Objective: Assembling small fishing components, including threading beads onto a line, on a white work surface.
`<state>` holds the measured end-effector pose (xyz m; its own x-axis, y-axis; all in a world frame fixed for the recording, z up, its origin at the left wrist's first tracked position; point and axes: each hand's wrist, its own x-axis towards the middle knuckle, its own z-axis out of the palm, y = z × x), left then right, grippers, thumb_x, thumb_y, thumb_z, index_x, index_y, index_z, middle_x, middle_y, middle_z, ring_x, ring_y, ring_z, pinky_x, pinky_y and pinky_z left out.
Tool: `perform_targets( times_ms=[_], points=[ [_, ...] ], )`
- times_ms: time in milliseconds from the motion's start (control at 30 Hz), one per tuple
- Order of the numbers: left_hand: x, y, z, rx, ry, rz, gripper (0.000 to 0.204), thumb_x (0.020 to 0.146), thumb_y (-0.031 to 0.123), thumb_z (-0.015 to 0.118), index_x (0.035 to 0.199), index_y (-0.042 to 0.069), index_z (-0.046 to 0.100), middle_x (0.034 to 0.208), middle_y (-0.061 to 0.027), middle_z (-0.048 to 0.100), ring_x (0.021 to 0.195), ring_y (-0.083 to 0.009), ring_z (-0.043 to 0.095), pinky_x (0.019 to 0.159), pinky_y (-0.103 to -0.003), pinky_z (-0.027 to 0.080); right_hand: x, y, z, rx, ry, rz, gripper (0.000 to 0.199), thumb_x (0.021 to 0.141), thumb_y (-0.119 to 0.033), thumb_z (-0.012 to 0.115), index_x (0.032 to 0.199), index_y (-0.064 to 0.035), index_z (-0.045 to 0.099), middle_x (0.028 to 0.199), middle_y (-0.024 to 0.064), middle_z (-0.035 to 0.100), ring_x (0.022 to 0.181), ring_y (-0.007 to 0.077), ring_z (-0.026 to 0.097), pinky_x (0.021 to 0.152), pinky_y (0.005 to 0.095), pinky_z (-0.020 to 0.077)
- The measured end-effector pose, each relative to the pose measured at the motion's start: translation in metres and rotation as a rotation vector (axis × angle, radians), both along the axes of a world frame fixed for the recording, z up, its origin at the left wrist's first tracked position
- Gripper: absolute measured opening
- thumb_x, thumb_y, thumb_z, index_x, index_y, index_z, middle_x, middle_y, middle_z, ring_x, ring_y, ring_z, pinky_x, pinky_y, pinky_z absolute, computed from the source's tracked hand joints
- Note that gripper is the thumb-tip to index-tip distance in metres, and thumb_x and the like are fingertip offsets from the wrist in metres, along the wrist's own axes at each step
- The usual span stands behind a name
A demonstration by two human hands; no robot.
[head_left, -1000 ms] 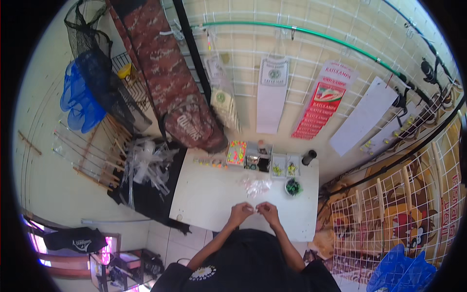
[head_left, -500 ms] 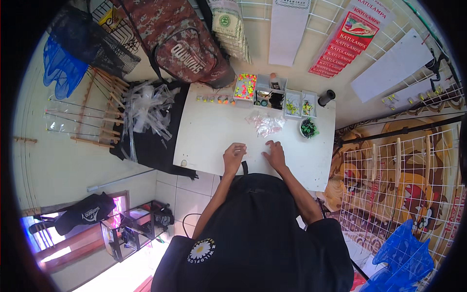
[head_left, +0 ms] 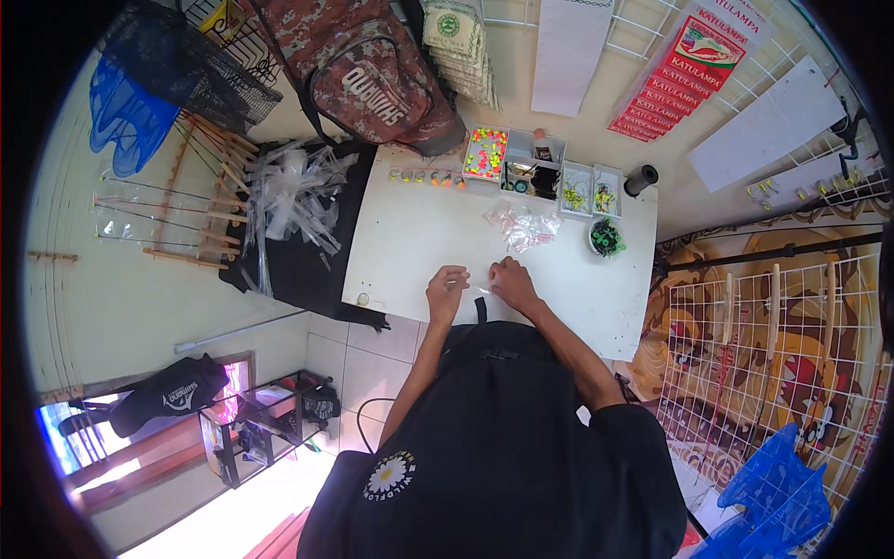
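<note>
Over the near part of the white table point(head_left: 400, 242), my left hand point(head_left: 448, 289) and my right hand point(head_left: 512, 283) face each other a short way apart. Both have their fingers bent in a pinch. A small clear plastic bag point(head_left: 480, 284) spans the gap between them, held at its sides; its contents, if any, are too faint to make out. Just beyond my right hand lies a loose pile of similar clear bags point(head_left: 523, 226) with reddish edges.
Along the back stand a tray of bright beads point(head_left: 486, 153), a divided box point(head_left: 533, 194) and small white trays point(head_left: 576, 189). Several small lures point(head_left: 426, 177) lie in a row left of them. A potted plant point(head_left: 606, 238) and a black cylinder point(head_left: 641, 180) stand at right.
My right hand has moved left toward my left hand, and its spread fingers have closed on the small bag. The whole view has shifted slightly.
</note>
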<state>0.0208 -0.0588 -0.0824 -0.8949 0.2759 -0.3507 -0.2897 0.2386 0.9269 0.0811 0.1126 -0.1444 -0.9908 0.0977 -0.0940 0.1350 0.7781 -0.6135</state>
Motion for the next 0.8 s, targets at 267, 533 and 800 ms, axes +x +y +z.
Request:
perform_targets(
  times_ms=[267, 533, 800],
  points=[
    [0.009, 0.018, 0.017, -0.113, 0.077, -0.196, 0.019, 0.083, 0.011, 0.071, 0.099, 0.002, 0.067, 0.092, -0.0070, 0.070, 0.079, -0.0141, 0.068, 0.075, -0.028, 0.052, 0.002, 0.013, 0.012, -0.598, -0.074, -0.185, 0.023, 0.076, -0.015, 0.077, 0.091, -0.0057, 0.062, 0.073, 0.0107, 0.069, 0.070, 0.0208, 0.068, 0.066, 0.0342, 0.0526],
    [0.012, 0.033, 0.040, -0.165, 0.381, -0.330, 0.029, 0.072, 0.008, 0.080, 0.097, 0.002, 0.066, 0.089, -0.0097, 0.068, 0.078, -0.0205, 0.066, 0.073, -0.032, 0.052, 0.003, 0.025, 0.058, -0.832, -0.118, -0.264, 0.021, 0.080, -0.010, 0.075, 0.096, -0.0011, 0.065, 0.077, 0.0054, 0.069, 0.071, 0.0094, 0.063, 0.064, 0.0245, 0.0498],
    [0.010, 0.036, 0.045, -0.134, 0.374, -0.311, 0.018, 0.082, 0.013, 0.074, 0.095, 0.001, 0.071, 0.084, -0.0117, 0.072, 0.078, -0.0193, 0.070, 0.074, -0.031, 0.053, 0.010, 0.027, 0.074, -1.025, -0.132, -0.286, 0.028, 0.079, -0.014, 0.077, 0.101, 0.0021, 0.070, 0.086, 0.0081, 0.071, 0.081, 0.0120, 0.066, 0.076, 0.0251, 0.0512]
  ],
)
